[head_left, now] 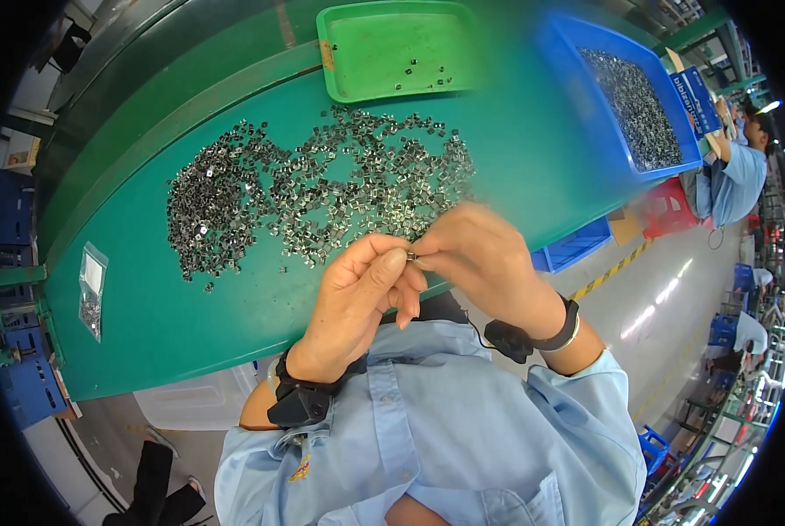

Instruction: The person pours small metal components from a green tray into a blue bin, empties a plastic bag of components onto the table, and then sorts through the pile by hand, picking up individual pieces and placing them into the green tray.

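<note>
My left hand (362,285) and my right hand (480,259) meet over the near edge of the green table (147,324). Between their fingertips is a small metal part (411,256), dark and shiny, pinched from both sides. Its exact shape is too small to make out. Just beyond my hands, a wide spread of similar small metal parts (349,175) lies loose on the table, heaped more thickly at the left.
A green tray (327,79) with several small parts stands at the far side. Far right, a blue bin (576,105) holds a mass of parts. A clear plastic bag (93,285) lies at the left. Another person (734,180) is beyond the right side.
</note>
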`<state>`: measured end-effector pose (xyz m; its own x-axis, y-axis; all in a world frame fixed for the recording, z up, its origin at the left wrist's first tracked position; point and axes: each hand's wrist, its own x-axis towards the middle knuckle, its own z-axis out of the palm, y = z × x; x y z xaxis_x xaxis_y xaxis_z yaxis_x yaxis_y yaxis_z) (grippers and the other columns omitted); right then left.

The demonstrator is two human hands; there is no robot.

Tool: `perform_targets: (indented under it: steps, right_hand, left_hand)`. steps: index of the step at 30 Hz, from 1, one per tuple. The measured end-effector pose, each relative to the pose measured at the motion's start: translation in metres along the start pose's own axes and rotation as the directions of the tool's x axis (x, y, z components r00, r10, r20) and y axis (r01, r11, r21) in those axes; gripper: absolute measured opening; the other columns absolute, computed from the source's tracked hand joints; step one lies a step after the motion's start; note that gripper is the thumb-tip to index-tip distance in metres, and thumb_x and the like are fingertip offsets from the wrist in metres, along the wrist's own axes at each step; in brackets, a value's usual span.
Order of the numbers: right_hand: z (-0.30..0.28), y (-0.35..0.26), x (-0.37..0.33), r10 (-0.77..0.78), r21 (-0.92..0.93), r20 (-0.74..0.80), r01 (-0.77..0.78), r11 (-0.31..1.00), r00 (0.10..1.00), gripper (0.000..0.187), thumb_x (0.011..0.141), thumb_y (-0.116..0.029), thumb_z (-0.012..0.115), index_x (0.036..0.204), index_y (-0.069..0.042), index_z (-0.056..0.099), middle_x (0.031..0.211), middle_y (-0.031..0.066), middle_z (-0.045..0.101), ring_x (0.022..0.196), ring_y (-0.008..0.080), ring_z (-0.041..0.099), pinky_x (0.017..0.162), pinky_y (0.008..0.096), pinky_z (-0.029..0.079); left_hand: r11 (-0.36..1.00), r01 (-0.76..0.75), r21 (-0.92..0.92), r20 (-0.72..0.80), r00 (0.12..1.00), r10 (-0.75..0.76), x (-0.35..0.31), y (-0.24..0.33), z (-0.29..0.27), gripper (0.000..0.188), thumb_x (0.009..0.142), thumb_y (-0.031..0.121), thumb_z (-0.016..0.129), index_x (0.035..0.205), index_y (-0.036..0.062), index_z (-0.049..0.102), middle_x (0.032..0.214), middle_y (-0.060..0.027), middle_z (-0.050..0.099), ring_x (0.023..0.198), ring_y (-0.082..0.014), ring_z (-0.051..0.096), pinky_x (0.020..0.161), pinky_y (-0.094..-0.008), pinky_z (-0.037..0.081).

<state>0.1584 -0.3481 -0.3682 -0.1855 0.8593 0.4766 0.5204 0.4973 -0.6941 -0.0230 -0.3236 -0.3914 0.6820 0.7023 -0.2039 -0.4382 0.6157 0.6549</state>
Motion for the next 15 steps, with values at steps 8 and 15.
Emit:
perform_targets:
  steps: [8,15]
  right_hand:
    - [0.006,0.0,-0.006,-0.004,0.028,-0.045,0.005,1.0,0.999,0.022,0.069,0.003,0.073,0.088,-0.003,0.063,0.082,0.0084,0.062,0.074,0.0245,0.06,0.062,0.0331,0.048]
    - [0.011,-0.006,-0.017,0.063,0.158,-0.106,-0.046,0.986,0.992,0.025,0.069,0.003,0.073,0.09,-0.004,0.063,0.082,0.0085,0.062,0.075,0.0249,0.06,0.063,0.0326,0.049]
  left_hand:
    - [1.0,0.016,-0.025,0.009,1.0,-0.016,0.002,-0.001,-0.003,0.016,0.095,0.018,0.053,0.098,0.0032,0.053,0.077,-0.0081,0.062,0.061,-0.0138,0.059,0.05,-0.0248,0.043]
    - [0.99,0.006,-0.142,0.077,0.997,0.005,0.004,-0.013,0.001,0.018,0.094,0.022,0.056,0.094,0.0048,0.05,0.071,-0.0061,0.058,0.053,-0.0134,0.052,0.046,-0.0261,0.04]
